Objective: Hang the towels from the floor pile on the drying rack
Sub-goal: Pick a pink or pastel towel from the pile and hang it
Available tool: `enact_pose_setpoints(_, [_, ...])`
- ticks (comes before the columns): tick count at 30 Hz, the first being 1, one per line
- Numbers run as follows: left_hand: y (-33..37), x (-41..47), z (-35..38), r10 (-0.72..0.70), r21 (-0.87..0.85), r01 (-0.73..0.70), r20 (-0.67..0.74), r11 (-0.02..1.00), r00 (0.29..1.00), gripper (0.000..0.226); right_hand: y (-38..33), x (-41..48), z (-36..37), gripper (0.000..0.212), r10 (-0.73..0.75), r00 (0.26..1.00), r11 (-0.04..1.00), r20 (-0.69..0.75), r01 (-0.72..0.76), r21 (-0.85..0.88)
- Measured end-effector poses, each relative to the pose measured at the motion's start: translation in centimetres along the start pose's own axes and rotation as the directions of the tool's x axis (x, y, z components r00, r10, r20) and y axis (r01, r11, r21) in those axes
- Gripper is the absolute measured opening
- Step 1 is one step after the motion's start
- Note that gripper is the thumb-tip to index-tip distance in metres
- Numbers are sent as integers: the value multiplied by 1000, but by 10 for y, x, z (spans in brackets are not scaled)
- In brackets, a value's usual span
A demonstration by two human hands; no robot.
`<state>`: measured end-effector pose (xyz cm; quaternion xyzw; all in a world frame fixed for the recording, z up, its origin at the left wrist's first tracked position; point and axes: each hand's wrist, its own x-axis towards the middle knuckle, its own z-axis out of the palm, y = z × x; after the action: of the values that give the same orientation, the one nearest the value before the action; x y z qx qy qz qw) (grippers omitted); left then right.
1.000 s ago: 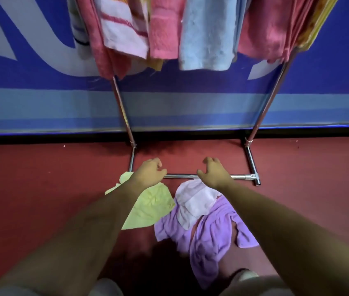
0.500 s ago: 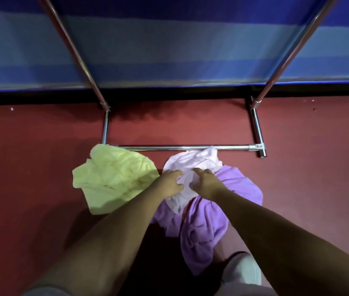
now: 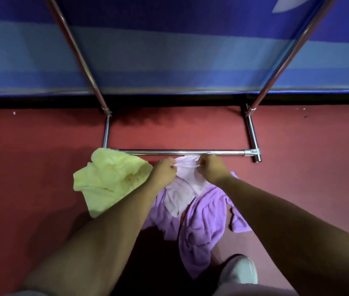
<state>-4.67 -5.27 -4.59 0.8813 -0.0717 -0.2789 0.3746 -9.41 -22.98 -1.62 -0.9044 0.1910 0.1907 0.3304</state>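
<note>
Light dim, colours heavy. Deepest shadow on the floor (image 3: 41, 167) lies nearer than the fingers (image 3: 205, 162), between the forearms (image 3: 105, 231); a second dark patch sits beyond them at the wall foot. Thin glare streaks run along the rack bar (image 3: 180, 152) just past the fingertips. Pale towel (image 3: 182, 189) in the fingers looks washed out, folds faint. Whole frame soft; banner (image 3: 169, 50) above most smeared. Wide-lens stretch: forearms swell toward the bottom edge.

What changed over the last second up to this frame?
Both hands came down: the left hand and right hand now pinch the far edge of the pale pink towel. The yellow-green towel and crumpled purple towel stayed on the red floor.
</note>
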Motion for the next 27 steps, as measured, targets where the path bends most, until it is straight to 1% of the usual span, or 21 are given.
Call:
enact_pose_setpoints(2, [33,-2,-30,54,-67,-53,24,996,998,17,-23,-6,-38,11,-46,997,997,-69,50,58])
enact_pose_setpoints(3, [50,-6,-47,76,-123,-73,17,990,997,17,-36,-11,-55,15,-62,993,994,-98,70,79])
enact_pose_setpoints(5, [85,-23,-82,124,-233,-133,-49,963,991,14,-64,-29,-88,25,-123,982,980,-142,143,141])
enact_pose_setpoints(6, [102,-34,-99,147,-294,-168,-93,941,985,15,-80,-41,-103,23,-161,972,963,-172,192,187])
enact_pose_setpoints(8, [138,-61,-135,165,-414,-219,-163,884,973,18,-111,-70,-132,17,-197,949,915,-246,268,301])
enact_pose_setpoints(11, [187,-110,-187,195,-548,-282,-212,787,958,25,-157,-122,-173,17,-220,906,809,-362,377,452])
enact_pose_setpoints(13, [211,-146,-214,272,-531,-382,-277,756,922,21,-185,-160,-194,19,-242,868,732,-434,457,505])
enact_pose_setpoints(16, [227,-198,-236,382,-435,-546,-411,716,828,16,-215,-214,-212,17,-300,807,594,-509,575,562])
enact_pose_setpoints(18, [225,-224,-240,416,-427,-616,-475,662,775,11,-224,-243,-209,13,-346,797,508,-495,603,615])
enact_pose_setpoints(19, [221,-234,-240,416,-442,-632,-494,637,764,8,-224,-253,-203,12,-363,803,479,-473,596,644])
enact_pose_setpoints(20, [213,-240,-240,410,-456,-639,-506,619,759,6,-223,-259,-195,12,-370,814,473,-447,580,663])
enact_pose_setpoints(21, [207,-246,-239,410,-455,-643,-511,616,755,8,-222,-262,-187,11,-372,825,497,-424,564,660])
enact_pose_setpoints(24, [192,-251,-233,463,-391,-660,-489,641,739,16,-221,-259,-165,10,-389,851,636,-353,525,566])
enact_pose_setpoints(26, [192,-258,-232,506,-356,-683,-474,638,721,18,-223,-258,-156,13,-452,849,652,-273,523,549])
enact_pose_setpoints(27, [194,-261,-233,524,-344,-686,-457,641,719,19,-224,-259,-152,21,-498,836,638,-230,532,556])
